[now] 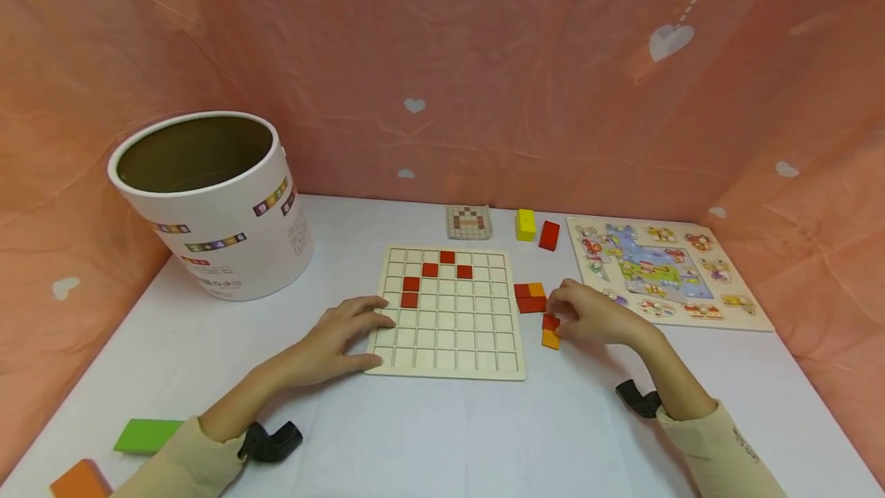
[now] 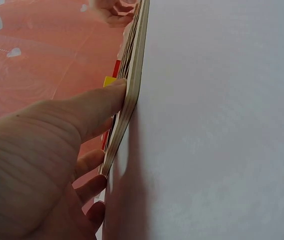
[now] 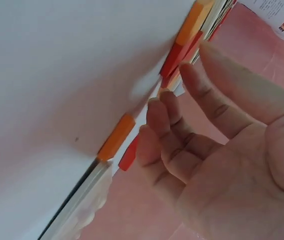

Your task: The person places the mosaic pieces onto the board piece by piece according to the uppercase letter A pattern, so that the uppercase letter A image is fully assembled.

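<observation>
A wooden grid board [image 1: 456, 321] lies on the table, with several red squares [image 1: 410, 300] in its upper cells. My left hand [image 1: 342, 333] rests along the board's left edge, fingers spread. In the left wrist view, the thumb [image 2: 99, 107] touches the board's rim [image 2: 137, 65]. Right of the board, my right hand [image 1: 598, 317] hovers over a red-and-orange tile pair [image 1: 550, 339], its loosely bent fingers partly hiding it. Nothing shows between those fingers [image 3: 159, 130] in the right wrist view. More red and orange tiles [image 1: 531, 303] lie beside the board.
Behind the board are a small pattern card [image 1: 469, 222], a yellow block [image 1: 525, 225] and a red block [image 1: 549, 235]. A picture puzzle board [image 1: 743, 322] lies right, a white bucket [image 1: 242, 260] stands left. Green [image 1: 147, 435] and orange [image 1: 81, 480] blocks lie front left.
</observation>
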Available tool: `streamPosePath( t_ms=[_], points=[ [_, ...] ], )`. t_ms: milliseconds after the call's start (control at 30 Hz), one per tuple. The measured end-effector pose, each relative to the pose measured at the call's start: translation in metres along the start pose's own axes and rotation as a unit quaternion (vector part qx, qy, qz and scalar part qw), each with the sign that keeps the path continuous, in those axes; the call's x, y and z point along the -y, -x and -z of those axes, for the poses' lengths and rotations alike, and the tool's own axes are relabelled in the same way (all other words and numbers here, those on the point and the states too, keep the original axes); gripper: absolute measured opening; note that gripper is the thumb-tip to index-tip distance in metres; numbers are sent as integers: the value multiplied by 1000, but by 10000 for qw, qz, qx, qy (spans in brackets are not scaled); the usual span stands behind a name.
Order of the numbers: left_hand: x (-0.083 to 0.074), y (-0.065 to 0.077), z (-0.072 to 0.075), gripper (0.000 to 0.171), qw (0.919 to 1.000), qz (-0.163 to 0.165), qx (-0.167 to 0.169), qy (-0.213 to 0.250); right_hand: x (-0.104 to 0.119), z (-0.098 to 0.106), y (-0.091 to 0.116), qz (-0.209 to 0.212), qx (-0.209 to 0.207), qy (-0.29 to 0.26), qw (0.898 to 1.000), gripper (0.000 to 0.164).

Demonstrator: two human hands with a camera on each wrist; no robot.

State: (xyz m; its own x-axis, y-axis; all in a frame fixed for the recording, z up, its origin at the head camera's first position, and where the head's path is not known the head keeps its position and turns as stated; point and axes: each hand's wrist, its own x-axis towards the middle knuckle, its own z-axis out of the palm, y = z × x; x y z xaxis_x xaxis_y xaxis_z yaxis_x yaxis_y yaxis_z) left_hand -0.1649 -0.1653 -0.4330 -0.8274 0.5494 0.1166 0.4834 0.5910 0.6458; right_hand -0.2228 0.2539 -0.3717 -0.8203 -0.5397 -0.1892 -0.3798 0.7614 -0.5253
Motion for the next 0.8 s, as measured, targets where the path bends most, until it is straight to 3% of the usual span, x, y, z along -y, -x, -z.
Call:
streamPosePath(
  t_ms=[433,600,800],
  points=[
    [1,-1,2,45,9998,-132,-57,-101,-11,-4,-5,49,198,-660,9976,20],
    [1,-1,2,47,10000,-45,6,-60,-15,-5,-6,115,235,-940,9952,22],
    [1,0,0,48,10000,-20,-4,14,-17,-6,-6,168,66,-1331,9909,30]
  ],
)
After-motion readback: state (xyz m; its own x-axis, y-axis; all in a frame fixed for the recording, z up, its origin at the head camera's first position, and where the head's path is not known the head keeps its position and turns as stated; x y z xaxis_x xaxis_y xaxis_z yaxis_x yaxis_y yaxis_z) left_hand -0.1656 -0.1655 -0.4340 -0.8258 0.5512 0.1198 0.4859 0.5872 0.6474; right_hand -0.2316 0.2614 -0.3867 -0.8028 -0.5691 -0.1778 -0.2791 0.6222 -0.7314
